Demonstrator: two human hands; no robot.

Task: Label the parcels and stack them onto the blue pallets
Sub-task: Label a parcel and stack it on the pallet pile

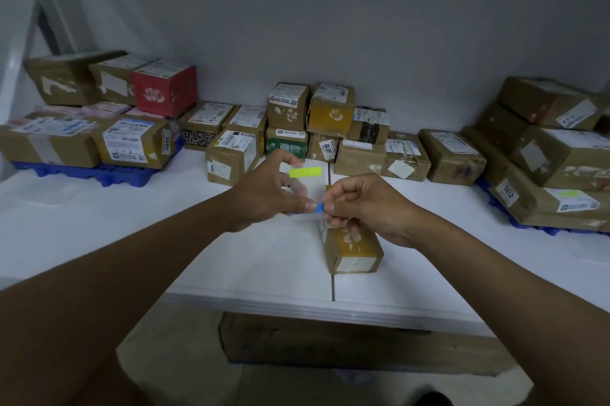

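Left hand (264,187) and right hand (359,207) pinching label sheet (305,182), parcel (351,247) below

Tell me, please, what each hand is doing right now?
Left hand: closed, pinching the label sheet with the yellow sticker.
Right hand: closed, pinching the blue sticker at the sheet's lower edge.

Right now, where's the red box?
In the head view the red box sits at far left, on the upper layer of the parcel stack over the left blue pallet, right of two brown cartons, against the wall.
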